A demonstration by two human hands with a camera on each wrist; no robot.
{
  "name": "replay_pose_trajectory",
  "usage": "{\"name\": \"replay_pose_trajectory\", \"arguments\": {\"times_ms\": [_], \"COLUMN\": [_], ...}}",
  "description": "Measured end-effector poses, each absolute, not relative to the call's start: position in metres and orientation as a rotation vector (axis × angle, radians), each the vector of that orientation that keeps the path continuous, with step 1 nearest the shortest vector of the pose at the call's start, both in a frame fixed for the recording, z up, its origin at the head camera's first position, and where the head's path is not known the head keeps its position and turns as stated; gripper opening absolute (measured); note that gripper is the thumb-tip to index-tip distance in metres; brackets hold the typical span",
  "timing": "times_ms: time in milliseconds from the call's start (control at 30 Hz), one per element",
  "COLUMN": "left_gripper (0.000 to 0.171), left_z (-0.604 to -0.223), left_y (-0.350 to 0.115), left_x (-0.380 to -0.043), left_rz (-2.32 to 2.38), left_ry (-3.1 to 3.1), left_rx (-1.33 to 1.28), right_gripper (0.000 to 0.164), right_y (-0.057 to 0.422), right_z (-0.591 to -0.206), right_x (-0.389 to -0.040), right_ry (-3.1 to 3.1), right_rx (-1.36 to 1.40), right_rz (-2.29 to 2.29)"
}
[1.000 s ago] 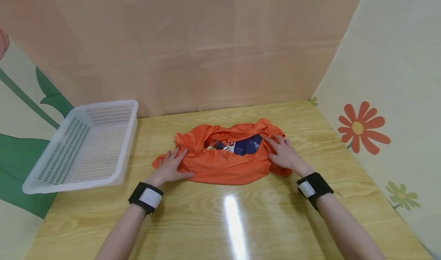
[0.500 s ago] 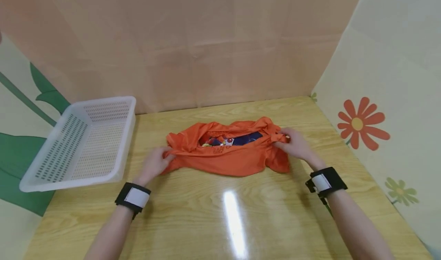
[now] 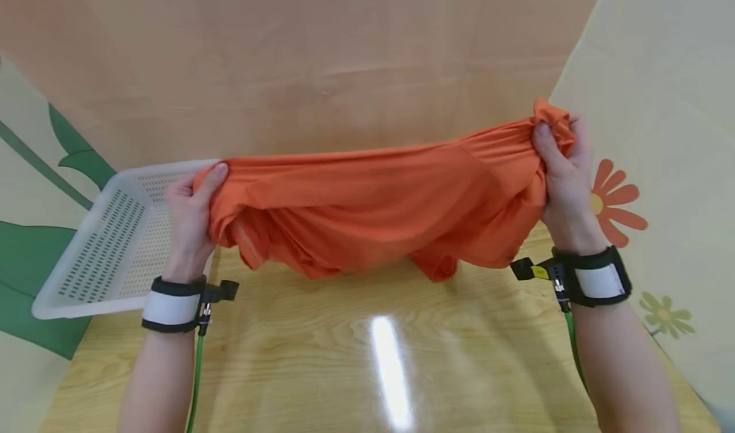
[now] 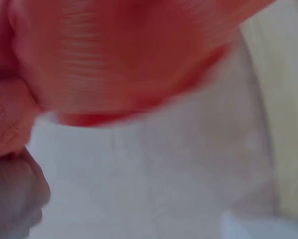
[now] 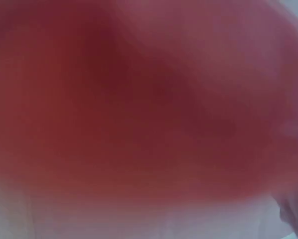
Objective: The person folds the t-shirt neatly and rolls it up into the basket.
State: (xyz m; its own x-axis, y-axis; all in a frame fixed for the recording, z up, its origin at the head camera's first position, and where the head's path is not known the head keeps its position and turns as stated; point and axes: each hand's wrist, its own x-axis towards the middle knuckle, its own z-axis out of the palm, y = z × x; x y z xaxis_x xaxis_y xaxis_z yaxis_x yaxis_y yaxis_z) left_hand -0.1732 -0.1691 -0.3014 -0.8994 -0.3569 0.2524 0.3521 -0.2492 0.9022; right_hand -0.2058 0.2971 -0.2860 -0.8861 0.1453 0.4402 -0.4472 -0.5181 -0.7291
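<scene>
An orange garment (image 3: 367,203) hangs stretched between both hands above the table, its top edge taut and its lower part drooping in folds. My left hand (image 3: 192,213) grips its left end, thumb on the near side. On the right, my right hand (image 3: 565,171) holds a bunched end, raised higher than the left. In the left wrist view the orange cloth (image 4: 114,55) is blurred, with curled fingers (image 4: 14,194) at the lower left. Cloth (image 5: 139,109) fills most of the right wrist view. The dark printed patch seen before is hidden.
A white plastic basket (image 3: 63,293) stands at the left of the wooden table (image 3: 298,356), partly behind the left hand. A peach backdrop (image 3: 344,57) rises behind, and a flower-painted wall (image 3: 660,101) borders the right side. Each wrist wears a strapped camera with a green cable.
Both hands went from lying on the bunched garment to gripping its ends. They have lifted it off the table and moved apart, pulling it wide.
</scene>
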Motion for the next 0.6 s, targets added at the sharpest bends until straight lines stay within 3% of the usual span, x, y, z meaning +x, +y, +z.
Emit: {"name": "replay_pose_trajectory", "arguments": {"times_ms": [167,300,467,600], "left_gripper": [0.024,0.045,0.057,0.059], "left_z": [-0.294,-0.310,-0.347,-0.374], "left_y": [-0.165,-0.164,-0.162,-0.158], "left_x": [-0.184,-0.188,-0.191,-0.196], "left_rz": [-1.943,-1.724,-1.391,-1.242], "left_ry": [-1.718,-2.093,-2.453,-2.717], "left_rx": [0.019,-0.018,-0.065,-0.092], "right_gripper": [0.027,0.049,0.067,0.063], "right_y": [0.297,0.304,0.326,0.344], "right_z": [-0.286,-0.310,-0.359,-0.390], "right_x": [-0.220,-0.234,-0.247,-0.244], "right_ry": [-1.201,-1.295,-2.205,-2.752], "right_rx": [0.377,0.328,0.121,0.072], "right_rz": [2.535,2.572,1.942,1.449]}}
